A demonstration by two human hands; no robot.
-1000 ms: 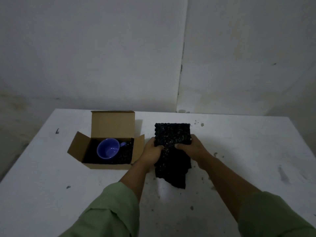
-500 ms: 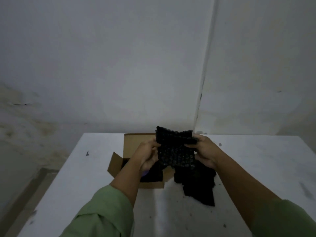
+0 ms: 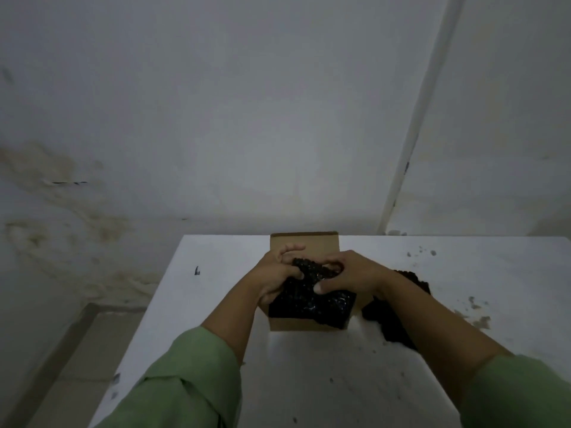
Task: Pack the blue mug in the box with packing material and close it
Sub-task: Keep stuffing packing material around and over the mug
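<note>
The brown cardboard box (image 3: 304, 244) stands open on the white table, its back flap upright. A black sheet of bubble wrap (image 3: 312, 299) lies over the box's opening and fills it. My left hand (image 3: 276, 278) grips the wrap at its left side, inside the box. My right hand (image 3: 349, 274) presses and holds the wrap at its right side. The rest of the black wrap (image 3: 392, 319) hangs out over the box's right wall onto the table, under my right forearm. The blue mug is hidden beneath the wrap.
The white table (image 3: 309, 381) carries dark specks and stains, mostly at the right. Its left edge drops off to a floor. A stained white wall stands right behind the table's far edge.
Both hands have carried the black wrap from the table to the left and down into the box. The mug, seen a second ago, is now covered. The camera has turned left.
</note>
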